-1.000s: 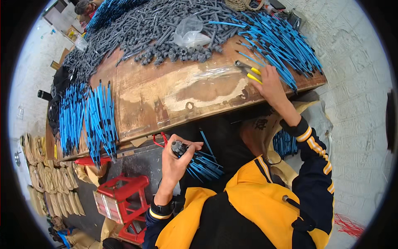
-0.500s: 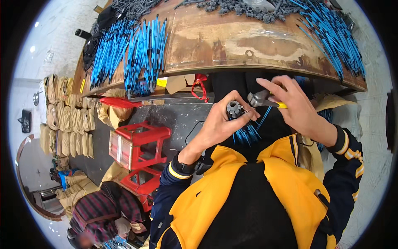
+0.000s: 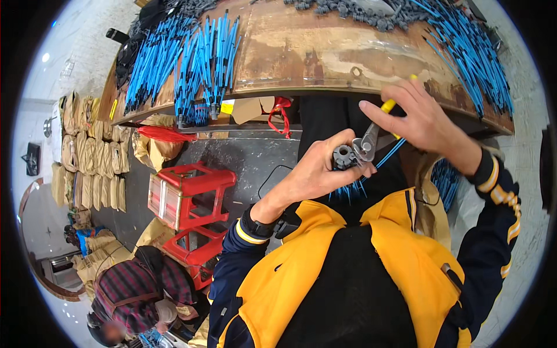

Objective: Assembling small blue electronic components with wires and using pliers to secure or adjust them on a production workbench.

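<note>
My left hand is closed round a grey toothed plastic fitting, whose round end points up between thumb and fingers. Thin blue rods fan out beneath that hand, and a longer blue rod slants up to the right of it. In my right hand is a pair of pliers with yellow handles. Their metal head lies right beside the fitting, by my left fingertips; whether the jaws grip anything is hidden.
Beyond my hands runs a wooden table with bundles of blue rods and a heap of grey fittings. Red stools stand at left, near wrapped brown packages. A person in a plaid top bends low at lower left.
The pliers have swung steeper, their head now down against the fitting and the handles raised with my right hand. My left hand has shifted slightly right with the fitting.
</note>
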`<state>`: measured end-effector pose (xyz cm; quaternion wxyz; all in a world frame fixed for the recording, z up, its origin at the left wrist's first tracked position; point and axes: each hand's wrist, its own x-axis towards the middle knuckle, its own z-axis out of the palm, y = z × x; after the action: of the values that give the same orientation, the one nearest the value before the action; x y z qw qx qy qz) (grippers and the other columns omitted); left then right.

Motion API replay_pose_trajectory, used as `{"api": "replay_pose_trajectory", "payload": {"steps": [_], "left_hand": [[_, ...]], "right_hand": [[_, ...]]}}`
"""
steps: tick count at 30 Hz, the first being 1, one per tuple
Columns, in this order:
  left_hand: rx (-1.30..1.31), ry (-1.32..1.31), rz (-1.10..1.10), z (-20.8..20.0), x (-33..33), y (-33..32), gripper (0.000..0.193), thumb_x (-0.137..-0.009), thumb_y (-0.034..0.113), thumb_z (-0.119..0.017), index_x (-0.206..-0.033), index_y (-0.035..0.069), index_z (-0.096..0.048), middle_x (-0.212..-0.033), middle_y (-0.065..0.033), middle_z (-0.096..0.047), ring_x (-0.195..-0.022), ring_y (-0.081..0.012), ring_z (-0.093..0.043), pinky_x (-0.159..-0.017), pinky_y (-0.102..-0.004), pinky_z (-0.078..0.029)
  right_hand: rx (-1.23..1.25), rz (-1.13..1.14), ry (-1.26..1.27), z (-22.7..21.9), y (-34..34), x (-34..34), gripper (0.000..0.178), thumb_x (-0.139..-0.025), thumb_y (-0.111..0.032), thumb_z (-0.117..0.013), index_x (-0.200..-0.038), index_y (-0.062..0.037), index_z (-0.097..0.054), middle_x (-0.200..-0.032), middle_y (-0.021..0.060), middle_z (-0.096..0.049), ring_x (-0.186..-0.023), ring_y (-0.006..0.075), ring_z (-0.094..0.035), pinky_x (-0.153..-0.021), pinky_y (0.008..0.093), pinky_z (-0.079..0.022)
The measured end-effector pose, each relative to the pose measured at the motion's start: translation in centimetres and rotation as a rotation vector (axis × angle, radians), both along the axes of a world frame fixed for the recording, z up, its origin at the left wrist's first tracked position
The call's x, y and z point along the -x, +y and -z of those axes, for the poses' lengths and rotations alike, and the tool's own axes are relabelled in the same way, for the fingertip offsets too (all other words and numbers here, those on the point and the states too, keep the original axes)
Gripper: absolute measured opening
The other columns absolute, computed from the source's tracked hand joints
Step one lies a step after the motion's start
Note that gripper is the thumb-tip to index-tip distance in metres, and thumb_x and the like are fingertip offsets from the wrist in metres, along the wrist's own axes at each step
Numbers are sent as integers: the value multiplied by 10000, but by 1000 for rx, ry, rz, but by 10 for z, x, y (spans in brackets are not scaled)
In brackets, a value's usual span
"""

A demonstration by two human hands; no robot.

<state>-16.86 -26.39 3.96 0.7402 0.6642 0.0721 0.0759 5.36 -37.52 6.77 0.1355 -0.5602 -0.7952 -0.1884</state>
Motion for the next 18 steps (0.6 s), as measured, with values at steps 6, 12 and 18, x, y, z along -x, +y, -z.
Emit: {"api": "replay_pose_trajectory", "payload": {"steps": [6, 12, 18], "left_hand": [[45, -59, -16, 9, 0, 7, 135, -872, 1, -620, -928, 12, -498, -907, -105, -710, -907, -147, -683, -810, -288, -529], [36, -49, -135, 15, -8, 6, 125, -881, 8, -619, -906, 15, -497, -897, -97, -705, -902, -135, -675, -792, -277, -524], [-21, 1, -230, 14, -11, 5, 133, -890, 19, -622, -891, 14, -489, -869, -86, -706, -892, -114, -670, -779, -264, -518]], "right_hand": [[-31, -162, -36, 10, 13, -14, 576, -741, -69, -607, -1312, -139, -607, -1054, 124, -531, -972, 282, -559, -836, 397, -476], [-29, 192, 18, 19, -13, 21, 599, -745, -33, -617, -1334, -142, -594, -1083, 119, -535, -989, 282, -564, -848, 388, -485], [-191, 218, -103, 12, -5, 25, 611, -765, -9, -617, -1357, -154, -577, -1104, 114, -526, -995, 282, -561, -835, 402, -475]]}}
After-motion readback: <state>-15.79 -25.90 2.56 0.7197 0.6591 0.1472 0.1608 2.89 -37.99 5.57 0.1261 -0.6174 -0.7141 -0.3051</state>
